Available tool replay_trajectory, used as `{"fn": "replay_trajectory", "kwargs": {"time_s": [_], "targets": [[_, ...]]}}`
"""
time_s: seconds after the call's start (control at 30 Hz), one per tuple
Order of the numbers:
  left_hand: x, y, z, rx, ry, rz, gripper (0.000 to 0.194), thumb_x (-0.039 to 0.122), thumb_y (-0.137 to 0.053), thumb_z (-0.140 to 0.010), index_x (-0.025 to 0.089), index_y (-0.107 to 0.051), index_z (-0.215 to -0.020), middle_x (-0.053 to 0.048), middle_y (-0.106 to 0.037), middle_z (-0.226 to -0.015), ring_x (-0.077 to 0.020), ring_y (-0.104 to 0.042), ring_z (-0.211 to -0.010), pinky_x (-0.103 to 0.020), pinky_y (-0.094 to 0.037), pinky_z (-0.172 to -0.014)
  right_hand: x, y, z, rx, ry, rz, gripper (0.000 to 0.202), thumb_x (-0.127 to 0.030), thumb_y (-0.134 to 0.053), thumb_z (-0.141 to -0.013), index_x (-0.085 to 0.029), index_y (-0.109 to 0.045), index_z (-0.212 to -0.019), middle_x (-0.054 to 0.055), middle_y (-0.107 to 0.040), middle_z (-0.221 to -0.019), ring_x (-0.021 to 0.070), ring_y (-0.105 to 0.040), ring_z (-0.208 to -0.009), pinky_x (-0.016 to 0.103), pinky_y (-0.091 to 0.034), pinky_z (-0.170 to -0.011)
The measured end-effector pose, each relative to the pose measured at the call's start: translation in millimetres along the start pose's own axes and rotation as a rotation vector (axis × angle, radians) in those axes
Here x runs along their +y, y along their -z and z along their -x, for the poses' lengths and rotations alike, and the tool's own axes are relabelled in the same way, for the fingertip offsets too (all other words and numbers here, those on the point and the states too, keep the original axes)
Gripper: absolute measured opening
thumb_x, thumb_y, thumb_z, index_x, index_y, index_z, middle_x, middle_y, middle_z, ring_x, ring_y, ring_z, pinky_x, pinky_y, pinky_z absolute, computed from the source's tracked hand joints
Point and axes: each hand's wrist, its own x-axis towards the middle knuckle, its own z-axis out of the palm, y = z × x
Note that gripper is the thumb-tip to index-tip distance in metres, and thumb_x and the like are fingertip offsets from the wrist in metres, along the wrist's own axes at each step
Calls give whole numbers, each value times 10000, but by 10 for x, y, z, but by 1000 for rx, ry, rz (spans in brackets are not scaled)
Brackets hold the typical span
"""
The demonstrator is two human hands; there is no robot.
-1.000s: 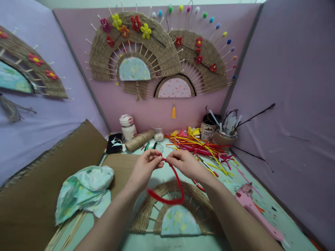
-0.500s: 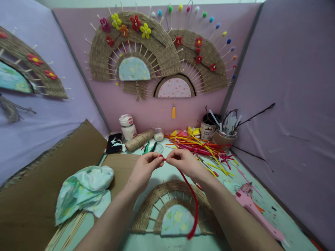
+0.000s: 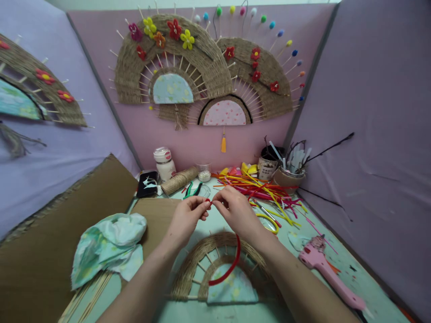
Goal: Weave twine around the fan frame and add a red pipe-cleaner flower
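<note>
A red pipe cleaner is pinched between both hands, and its long free end curls down under my right wrist. My left hand grips the short looped end with thumb and fingertips. Close beside it, my right hand pinches the same strip; part of the strip is hidden behind this hand. Below, on the table, lies a half-round woven twine fan with thin sticks and a green floral fabric centre. My right forearm covers the fan's right side.
Loose coloured pipe cleaners lie behind my right hand, near yellow-handled scissors. A pink glue gun rests at right. Green-handled pliers, a twine roll and a white bottle stand behind. Crumpled cloth lies left.
My right hand has turned over and shifted slightly, its knuckles now higher. The pipe cleaner's free end has swung left across the fan. The yellow scissor handle has come into view.
</note>
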Motion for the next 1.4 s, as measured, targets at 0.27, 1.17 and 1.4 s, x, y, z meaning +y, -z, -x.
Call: {"fn": "replay_trajectory", "kwargs": {"time_s": [0.27,1.17,1.4], "targets": [[-10,-1,-10,15,-35,-73,233,360,-631,-708,131,-605,-748,25,-519,-584,-88,-405,-527,-217,-287,-489,-23,-6,11,-16,86,197,109,-164,-502,-875,-166,-591,-811,45,-551,-838,153,-529,-753,261,-393,-670],[-13,-69,31,42,-70,-83,185,327,-593,-726,146,-591,-764,11,-548,-640,-108,-430,-566,-230,-332,-532,-61,-17,8,40,-9,-28,126,-157,-458,-875,-178,-522,-768,28,-556,-791,156,-512,-767,265,-385,-691],[10,-90,64,60,-94,-106,166,311,-594,-735,149,-614,-767,5,-566,-667,-116,-452,-589,-230,-361,-552,-72,-36,-5,50,-141,-274,125,-183,-473,-844,-176,-547,-743,-3,-566,-691,125,-499,-644,242,-378,-613]]}}
